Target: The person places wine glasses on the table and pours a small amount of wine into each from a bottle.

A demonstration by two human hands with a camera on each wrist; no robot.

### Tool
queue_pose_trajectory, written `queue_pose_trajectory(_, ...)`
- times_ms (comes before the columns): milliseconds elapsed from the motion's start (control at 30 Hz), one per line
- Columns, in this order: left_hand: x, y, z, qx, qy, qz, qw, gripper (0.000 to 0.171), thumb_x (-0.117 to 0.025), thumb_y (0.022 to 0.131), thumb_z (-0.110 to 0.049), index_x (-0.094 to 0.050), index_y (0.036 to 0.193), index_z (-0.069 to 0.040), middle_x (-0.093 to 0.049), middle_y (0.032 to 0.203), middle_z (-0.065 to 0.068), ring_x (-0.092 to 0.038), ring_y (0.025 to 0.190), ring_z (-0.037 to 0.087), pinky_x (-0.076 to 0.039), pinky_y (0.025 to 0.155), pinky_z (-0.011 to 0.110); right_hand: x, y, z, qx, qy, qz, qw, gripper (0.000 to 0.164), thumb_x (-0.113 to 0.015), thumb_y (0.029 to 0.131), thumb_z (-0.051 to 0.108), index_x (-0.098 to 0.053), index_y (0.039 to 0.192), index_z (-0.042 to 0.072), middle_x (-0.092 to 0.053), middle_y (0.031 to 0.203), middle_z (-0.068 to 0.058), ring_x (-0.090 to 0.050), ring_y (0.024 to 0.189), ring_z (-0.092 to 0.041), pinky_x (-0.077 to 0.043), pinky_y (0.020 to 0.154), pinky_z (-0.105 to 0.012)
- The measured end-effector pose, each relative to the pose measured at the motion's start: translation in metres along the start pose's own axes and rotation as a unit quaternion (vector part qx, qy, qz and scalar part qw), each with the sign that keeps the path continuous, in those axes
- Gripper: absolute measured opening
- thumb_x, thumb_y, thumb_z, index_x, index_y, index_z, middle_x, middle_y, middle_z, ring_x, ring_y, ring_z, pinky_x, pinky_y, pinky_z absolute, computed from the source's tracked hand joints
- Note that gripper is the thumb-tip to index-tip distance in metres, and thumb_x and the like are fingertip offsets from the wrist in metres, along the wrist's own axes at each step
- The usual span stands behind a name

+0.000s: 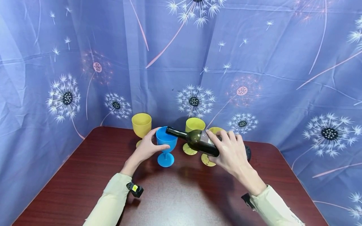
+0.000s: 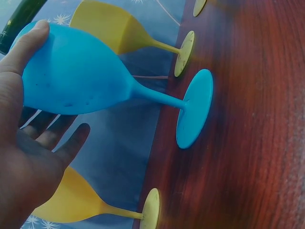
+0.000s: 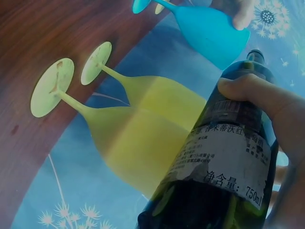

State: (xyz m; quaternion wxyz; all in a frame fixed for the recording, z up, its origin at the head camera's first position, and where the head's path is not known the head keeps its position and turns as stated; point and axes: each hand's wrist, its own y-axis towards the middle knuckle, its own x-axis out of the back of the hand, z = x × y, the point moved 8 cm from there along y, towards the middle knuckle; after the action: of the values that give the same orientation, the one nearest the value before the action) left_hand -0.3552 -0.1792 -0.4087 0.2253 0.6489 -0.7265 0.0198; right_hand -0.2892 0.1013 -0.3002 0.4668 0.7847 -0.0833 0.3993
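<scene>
My left hand (image 1: 147, 146) holds a blue plastic goblet (image 1: 166, 145) by its bowl, thumb near the rim and fingers round the far side. The goblet stands upright, its round foot (image 2: 195, 109) at the tabletop. In my right hand (image 1: 230, 153) is a dark green wine bottle (image 1: 195, 141), gripped round its body and tilted far over to the left. The bottle's mouth (image 1: 168, 130) is over the goblet's opening. A white printed label (image 3: 219, 155) on the bottle shows in the right wrist view. No liquid is visible at the mouth.
One yellow goblet (image 1: 141, 124) stands behind my left hand. Another yellow goblet (image 1: 195, 125) is behind the bottle, and a third yellow goblet (image 1: 208, 160) is partly hidden by the bottle and right hand. A dandelion-print blue curtain (image 1: 169, 78) hangs behind the reddish-brown table (image 1: 158, 201).
</scene>
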Motion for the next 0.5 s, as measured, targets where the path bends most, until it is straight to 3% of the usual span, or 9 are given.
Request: queue_pose_trajectory(500,0.0004,-0.0011,-0.0034,-0.004,0.0,0.0,1.0,0.079,-0.083,0.079,-0.044,-0.045,0.146,-0.026,-0.054,0.14,0.0,-0.05,0.13,0.026,-0.044,0.105,0.057,0.0027,0.0075,0.0033,0.025,-0.022,0.019,0.999,0.093,-0.09,0.054,0.043,-0.057,0.139,0.026,-0.06,0.108,-0.009,-0.05,0.084,-0.033,-0.04,0.068,-0.047)
